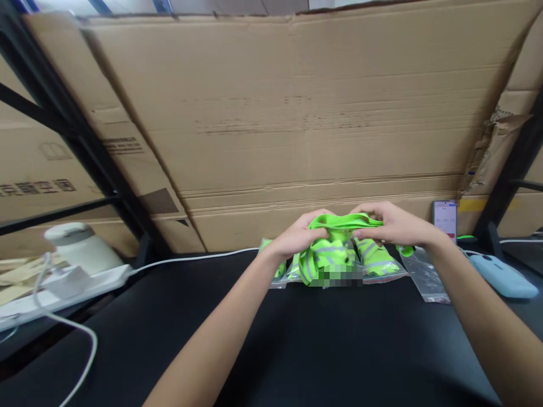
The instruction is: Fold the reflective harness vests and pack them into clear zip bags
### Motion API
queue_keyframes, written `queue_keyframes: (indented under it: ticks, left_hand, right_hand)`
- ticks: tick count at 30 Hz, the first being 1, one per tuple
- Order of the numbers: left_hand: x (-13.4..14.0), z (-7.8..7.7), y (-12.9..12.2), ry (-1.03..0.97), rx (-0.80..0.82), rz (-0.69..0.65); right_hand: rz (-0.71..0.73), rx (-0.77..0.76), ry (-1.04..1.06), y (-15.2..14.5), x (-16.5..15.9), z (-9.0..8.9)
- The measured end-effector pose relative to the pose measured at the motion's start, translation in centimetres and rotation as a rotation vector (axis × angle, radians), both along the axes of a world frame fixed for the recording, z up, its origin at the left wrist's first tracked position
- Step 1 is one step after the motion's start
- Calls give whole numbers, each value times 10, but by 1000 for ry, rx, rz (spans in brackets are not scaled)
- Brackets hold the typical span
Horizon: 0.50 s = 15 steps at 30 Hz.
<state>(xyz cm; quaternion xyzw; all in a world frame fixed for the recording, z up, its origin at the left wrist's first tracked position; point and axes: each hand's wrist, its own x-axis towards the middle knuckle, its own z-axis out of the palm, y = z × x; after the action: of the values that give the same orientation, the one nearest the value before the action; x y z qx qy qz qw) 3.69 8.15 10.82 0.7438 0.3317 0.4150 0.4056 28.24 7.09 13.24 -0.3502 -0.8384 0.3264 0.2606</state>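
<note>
My left hand (297, 234) and my right hand (388, 223) are both closed on the upper edge of a neon-green reflective vest (328, 254) with grey stripes. It is bunched up, and its edge stretches between my fingers and thumbs; its full shape does not show. Directly behind and to the right, a folded green striped bundle (376, 257) lies in a clear plastic bag. More green fabric in clear plastic (278, 271) is partly hidden behind my left hand. Beside my right forearm lies a flat clear zip bag (426, 277).
A phone (445, 219) leans against the cardboard wall (297, 113) at the right, near a light-blue case (503, 275). On the left are a white bottle (87, 249), a white power strip (102, 282) and a trailing cable (91, 345). Black metal posts (85, 141) frame the black table (339, 345).
</note>
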Motion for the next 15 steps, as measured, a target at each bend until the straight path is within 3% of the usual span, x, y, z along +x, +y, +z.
queue_keyframes:
  ticks: [4, 6, 11, 15]
  left_hand:
    - [-12, 18, -11, 115, 75, -124]
    - [-14, 24, -16, 134, 121, -120]
    - [-13, 29, -28, 269, 494, 180]
    - [-17, 24, -24, 404, 619, 428]
  right_hand:
    - [-159, 160, 4, -9, -1, 10]
    - [-264, 265, 49, -14, -5, 14]
    - [-419, 488, 204, -20, -14, 17]
    - [-444, 661, 351, -18, -16, 15]
